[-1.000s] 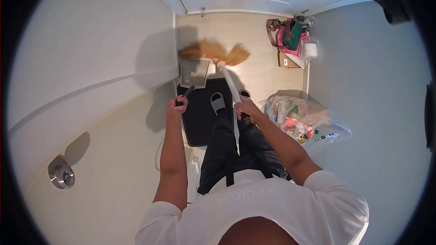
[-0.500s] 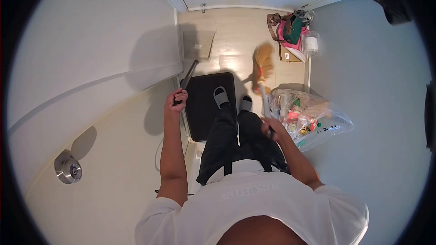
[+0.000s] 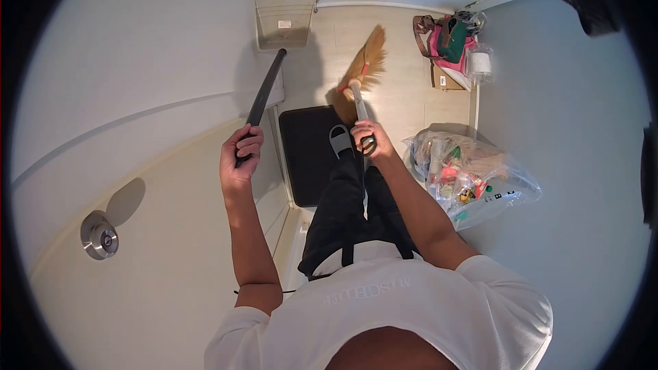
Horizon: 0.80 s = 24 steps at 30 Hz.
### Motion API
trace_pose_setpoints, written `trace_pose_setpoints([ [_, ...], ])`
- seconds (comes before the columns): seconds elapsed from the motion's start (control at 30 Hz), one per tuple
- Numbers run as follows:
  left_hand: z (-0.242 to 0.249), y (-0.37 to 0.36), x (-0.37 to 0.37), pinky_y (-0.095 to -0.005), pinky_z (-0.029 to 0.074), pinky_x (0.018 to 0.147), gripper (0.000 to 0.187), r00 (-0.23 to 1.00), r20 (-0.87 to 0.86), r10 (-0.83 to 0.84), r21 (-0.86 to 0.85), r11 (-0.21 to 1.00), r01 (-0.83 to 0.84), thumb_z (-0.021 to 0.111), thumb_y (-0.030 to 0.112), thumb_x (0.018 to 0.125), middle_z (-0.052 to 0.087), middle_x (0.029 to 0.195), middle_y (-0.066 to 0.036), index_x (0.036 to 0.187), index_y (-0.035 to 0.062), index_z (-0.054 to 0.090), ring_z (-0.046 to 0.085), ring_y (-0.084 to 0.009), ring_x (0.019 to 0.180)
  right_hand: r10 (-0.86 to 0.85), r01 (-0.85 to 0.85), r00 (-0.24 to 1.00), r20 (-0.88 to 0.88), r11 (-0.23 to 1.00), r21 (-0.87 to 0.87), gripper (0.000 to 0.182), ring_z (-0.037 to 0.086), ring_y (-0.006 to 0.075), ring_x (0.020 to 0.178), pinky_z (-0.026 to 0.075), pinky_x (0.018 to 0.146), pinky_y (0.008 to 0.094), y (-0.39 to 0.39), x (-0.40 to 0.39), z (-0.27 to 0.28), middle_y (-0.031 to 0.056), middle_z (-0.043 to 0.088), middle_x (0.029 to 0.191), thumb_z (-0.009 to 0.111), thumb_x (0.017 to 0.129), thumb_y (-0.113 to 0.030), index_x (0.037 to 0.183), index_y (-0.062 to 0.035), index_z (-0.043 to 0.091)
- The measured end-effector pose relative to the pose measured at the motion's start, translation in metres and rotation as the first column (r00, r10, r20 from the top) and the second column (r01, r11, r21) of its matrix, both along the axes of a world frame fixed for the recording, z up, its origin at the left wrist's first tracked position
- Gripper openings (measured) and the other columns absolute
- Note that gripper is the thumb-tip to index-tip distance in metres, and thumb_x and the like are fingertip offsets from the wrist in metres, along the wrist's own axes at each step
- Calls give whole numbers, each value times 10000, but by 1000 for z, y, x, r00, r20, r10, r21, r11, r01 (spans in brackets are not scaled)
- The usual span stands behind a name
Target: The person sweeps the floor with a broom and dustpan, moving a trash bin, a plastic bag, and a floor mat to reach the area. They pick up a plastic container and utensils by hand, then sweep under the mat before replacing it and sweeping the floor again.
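Note:
My left hand (image 3: 243,153) is closed around the black handle of a long-handled dustpan (image 3: 284,22). Its pale grey pan is tilted up beside the left wall, casting a shadow on the floor. My right hand (image 3: 372,139) grips the grey handle of a straw broom (image 3: 364,62), near the handle's black end. The broom's tan bristles fan out forward, over the floor to the right of the dustpan. Below the bristles lies a black mat (image 3: 308,157), partly hidden by my slippered foot and leg.
On the right, a clear plastic bag (image 3: 473,175) full of rubbish leans by the grey wall. Bags in pink and green (image 3: 452,44) and a wrapped white roll (image 3: 481,63) sit in the far right corner. A door with a round knob (image 3: 101,236) stands to my left.
The dustpan has risen and moved forward, its pan now tilted up. My right hand has brought the broom up and left, from beside the rubbish bag to in front of my feet.

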<state>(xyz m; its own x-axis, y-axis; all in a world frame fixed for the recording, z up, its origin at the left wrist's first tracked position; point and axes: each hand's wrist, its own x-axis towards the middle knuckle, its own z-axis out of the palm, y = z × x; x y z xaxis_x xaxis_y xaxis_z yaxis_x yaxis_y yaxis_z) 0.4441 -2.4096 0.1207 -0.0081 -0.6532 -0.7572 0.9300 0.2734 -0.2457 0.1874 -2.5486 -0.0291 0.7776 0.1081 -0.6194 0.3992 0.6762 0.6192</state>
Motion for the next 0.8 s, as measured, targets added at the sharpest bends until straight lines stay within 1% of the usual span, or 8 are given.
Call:
trace_pose_setpoints([
  [0.2, 17, 3, -3, -188, 306, 307, 112, 997, -62, 46, -17, 999, -47, 399, 19, 828, 359, 750, -85, 797, -37, 306, 363, -88, 445, -177, 155, 963, 201, 981, 121, 255, 357, 52, 373, 349, 372, 171, -19, -1, 40, -32, 336, 489, 460, 802, -56, 580, -85, 339],
  [0.23, 20, 5, -3, -188, 306, 307, 112, 997, -61, 45, -18, 999, -46, 399, 19, 828, 359, 750, -85, 797, -37, 306, 363, -88, 445, 66, -120, 992, -110, 787, -605, 166, 357, 50, 369, 332, 354, 179, -8, -12, 55, -43, 331, 490, 477, 810, -106, 665, -69, 404],
  [0.37, 32, 10, -7, -189, 309, 309, 106, 996, -61, 59, -17, 998, -61, 391, 21, 830, 353, 750, -83, 805, -34, 304, 361, -89, 447, 208, -307, 951, -228, 701, -644, 159, 320, 52, 347, 304, 322, 201, 29, -58, 179, -44, 327, 471, 480, 806, -161, 915, -52, 440],
  [0.57, 41, 12, -9, -171, 298, 306, 104, 997, -30, 67, -2, 998, -67, 410, 12, 821, 366, 731, -82, 797, -31, 318, 360, -73, 449, 425, -426, 904, -51, 882, -202, 259, 289, 45, 334, 295, 307, 210, 71, -80, 165, -51, 304, 459, 451, 798, -129, 572, -128, 325],
  [0.63, 43, 10, -13, -172, 298, 305, 106, 998, -3, 64, 7, 998, -64, 411, 13, 820, 366, 730, -82, 796, -33, 318, 359, -72, 447, 320, -381, 923, -214, 837, -392, 236, 305, 51, 335, 319, 315, 206, 72, -59, 110, -43, 321, 479, 442, 800, -116, 588, -123, 340],
  [0.7, 43, 12, -13, -172, 303, 305, 111, 999, -1, 40, 9, 999, -40, 415, 15, 816, 372, 732, -86, 794, -36, 319, 364, -71, 446, -86, 74, 994, 74, 986, 152, 231, 341, 55, 353, 351, 348, 184, 52, -25, 49, -36, 332, 493, 430, 812, -112, 597, -109, 343],
  [0.77, 39, 19, -13, -170, 302, 304, 111, 999, -23, 45, 4, 999, -45, 417, 17, 815, 374, 732, -85, 793, -36, 322, 361, -70, 442, 12, 73, 967, 254, 943, -324, 216, 374, 57, 384, 382, 394, 169, 31, 3, 15, -28, 346, 506, 403, 825, -81, 614, -87, 360],
  [0.8, 37, 23, -12, -168, 301, 303, 111, 998, -51, 40, -3, 999, -41, 418, 19, 814, 377, 732, -84, 791, -36, 325, 359, -68, 438, -222, 174, 908, 356, 972, 161, 204, 392, 56, 408, 401, 429, 171, 20, 14, -1, -28, 346, 498, 389, 837, -69, 633, -71, 370],
])
